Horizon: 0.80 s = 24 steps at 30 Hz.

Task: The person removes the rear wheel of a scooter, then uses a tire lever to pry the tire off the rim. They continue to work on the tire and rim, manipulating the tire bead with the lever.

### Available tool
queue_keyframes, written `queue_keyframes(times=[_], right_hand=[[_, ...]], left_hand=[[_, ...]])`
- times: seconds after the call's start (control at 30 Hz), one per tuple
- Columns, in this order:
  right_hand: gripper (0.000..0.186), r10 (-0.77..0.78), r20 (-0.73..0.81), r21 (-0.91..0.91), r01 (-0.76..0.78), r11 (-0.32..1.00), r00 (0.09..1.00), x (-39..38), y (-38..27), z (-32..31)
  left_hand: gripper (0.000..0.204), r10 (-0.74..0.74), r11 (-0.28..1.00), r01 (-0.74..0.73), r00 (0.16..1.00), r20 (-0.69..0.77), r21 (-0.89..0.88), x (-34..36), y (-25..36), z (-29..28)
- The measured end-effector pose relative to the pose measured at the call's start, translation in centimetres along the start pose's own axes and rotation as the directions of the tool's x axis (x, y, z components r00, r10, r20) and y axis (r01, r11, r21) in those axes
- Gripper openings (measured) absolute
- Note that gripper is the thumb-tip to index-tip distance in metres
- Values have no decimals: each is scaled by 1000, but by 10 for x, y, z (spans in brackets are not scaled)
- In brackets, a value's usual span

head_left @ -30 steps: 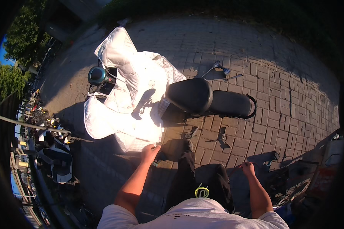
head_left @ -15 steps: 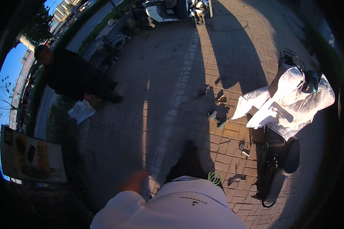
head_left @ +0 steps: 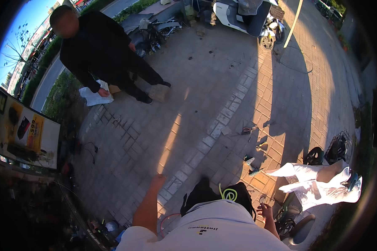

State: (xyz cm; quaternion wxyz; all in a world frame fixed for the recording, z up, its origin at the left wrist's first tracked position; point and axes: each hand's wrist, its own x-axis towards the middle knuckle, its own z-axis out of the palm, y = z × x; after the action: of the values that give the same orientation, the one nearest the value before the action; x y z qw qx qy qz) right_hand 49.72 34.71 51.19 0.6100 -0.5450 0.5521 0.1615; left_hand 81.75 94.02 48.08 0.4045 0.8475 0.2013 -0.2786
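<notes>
Left hand (head_left: pixel 158 180) hangs over wide-open brick paving (head_left: pixel 192 140), right hand (head_left: pixel 264 211) is near the scooter seat (head_left: pixel 301 229), white quilted cover (head_left: pixel 316 193) draped up front. Can't tell if either's gripping anything.

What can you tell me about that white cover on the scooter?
The white cover looks like soft, padded fabric, wide and loosely creased. It lies draped over the front of the scooter, leaving the dark seat bare, while a rounded teal part shows at its right end. One flap reaches out leftward. Sunlight makes much of it glare, with shadow across part. The right hand is nearby, apart from it.
</notes>
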Motion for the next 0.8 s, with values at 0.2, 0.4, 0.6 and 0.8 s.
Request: queue_keyframes(times=[0.2,0.4,0.6,0.8], right_hand=[[28,176,-53,-127,-182,975,983,86,-63,-12],[22,98,-111,-428,-137,893,989,240,-238,45],[36,-465,284,-457,544,704,839,337,-569,274],[39,-627,577,-284,848,447,524,361,-799,528]], left_hand=[[33,-303,905,273,952,-44,-326,-10,-7,11],[23,-528,679,567,819,226,-467,-39,10,41],[23,-347,926,370,914,208,-79,4,57,69],[17,-580,768,620,779,237,-161,127,207,46]])
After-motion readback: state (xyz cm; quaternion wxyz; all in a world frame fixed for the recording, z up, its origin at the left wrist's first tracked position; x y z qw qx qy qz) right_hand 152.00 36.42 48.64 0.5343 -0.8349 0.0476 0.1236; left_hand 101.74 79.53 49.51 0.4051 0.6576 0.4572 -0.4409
